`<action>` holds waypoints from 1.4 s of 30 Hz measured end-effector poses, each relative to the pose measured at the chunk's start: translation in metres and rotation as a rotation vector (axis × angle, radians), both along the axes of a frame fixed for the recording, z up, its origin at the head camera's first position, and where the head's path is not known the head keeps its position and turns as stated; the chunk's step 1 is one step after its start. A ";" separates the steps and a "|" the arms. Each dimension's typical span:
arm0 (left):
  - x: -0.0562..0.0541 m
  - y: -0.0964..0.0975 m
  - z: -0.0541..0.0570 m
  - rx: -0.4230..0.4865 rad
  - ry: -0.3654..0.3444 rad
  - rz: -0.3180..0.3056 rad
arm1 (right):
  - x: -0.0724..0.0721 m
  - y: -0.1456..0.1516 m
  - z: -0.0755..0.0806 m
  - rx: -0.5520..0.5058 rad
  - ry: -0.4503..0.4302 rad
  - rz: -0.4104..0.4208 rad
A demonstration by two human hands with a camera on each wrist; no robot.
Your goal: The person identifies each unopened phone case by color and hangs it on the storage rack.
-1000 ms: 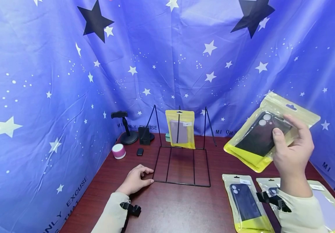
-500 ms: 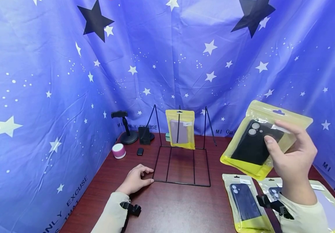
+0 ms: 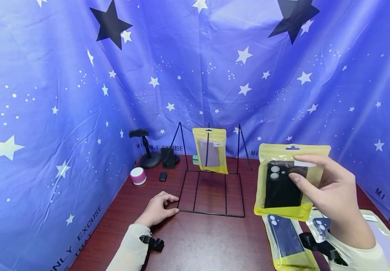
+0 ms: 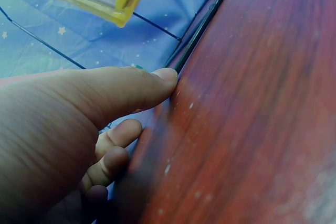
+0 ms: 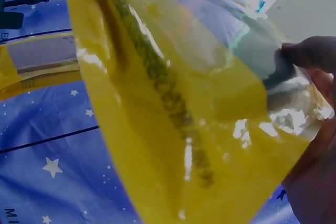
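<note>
In the head view, my right hand point(image 3: 337, 195) pinches a yellow-edged zip pouch point(image 3: 261, 188) with a black phone case point(image 3: 283, 188) inside. The pouch hangs upright in the air, its top hole uncovered. Up close in the right wrist view, the yellow lower part of the pouch point(image 5: 157, 129) fills the middle. My left hand point(image 3: 159, 209) holds the front left corner of a black wire display rack point(image 3: 212, 213), thumb tip against the rod. Another pouch point(image 3: 223, 158), with a pale purple phone case point(image 3: 203, 153), hangs on the rack's middle hook.
Pouched phone cases lie at the table's right: a dark blue one point(image 3: 284, 235), another dark one point(image 3: 321, 223) and a pale purple one point(image 3: 381, 237). Left of the rack stand a phone holder point(image 3: 150, 160), a pink-and-white round container point(image 3: 138, 176) and a small black object point(image 3: 162, 176).
My right hand has brought the pouch with the black phone case left and down, turning it from tilted to upright. The left hand keeps its place on the rack's corner.
</note>
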State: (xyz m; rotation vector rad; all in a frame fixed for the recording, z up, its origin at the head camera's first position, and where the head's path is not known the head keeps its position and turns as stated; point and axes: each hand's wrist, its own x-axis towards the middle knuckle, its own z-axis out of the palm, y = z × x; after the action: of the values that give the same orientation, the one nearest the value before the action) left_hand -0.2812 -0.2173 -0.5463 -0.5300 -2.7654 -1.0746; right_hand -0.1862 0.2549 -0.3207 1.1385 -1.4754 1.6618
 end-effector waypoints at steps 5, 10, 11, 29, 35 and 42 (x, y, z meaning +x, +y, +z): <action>0.000 0.000 -0.001 0.001 0.000 0.004 | 0.000 -0.002 -0.006 0.115 -0.043 -0.043; 0.000 0.000 0.000 0.001 0.001 0.000 | 0.003 -0.005 -0.007 0.278 -0.052 -0.185; 0.000 0.000 0.000 0.002 0.001 -0.001 | 0.004 -0.006 -0.007 0.317 -0.050 -0.234; 0.001 0.000 0.000 0.003 -0.009 0.002 | -0.007 -0.011 -0.019 0.607 -0.066 -0.264; 0.001 0.000 0.000 0.006 -0.016 0.002 | -0.010 -0.012 -0.022 0.652 -0.138 -0.276; 0.000 0.001 0.001 0.004 -0.012 0.001 | -0.017 -0.015 -0.025 0.644 -0.116 -0.281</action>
State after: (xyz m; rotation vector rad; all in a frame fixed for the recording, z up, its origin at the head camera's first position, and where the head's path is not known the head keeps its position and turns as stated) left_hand -0.2808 -0.2166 -0.5456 -0.5237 -2.7727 -1.0859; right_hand -0.2028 0.2399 -0.3461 1.0878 -2.2226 1.0976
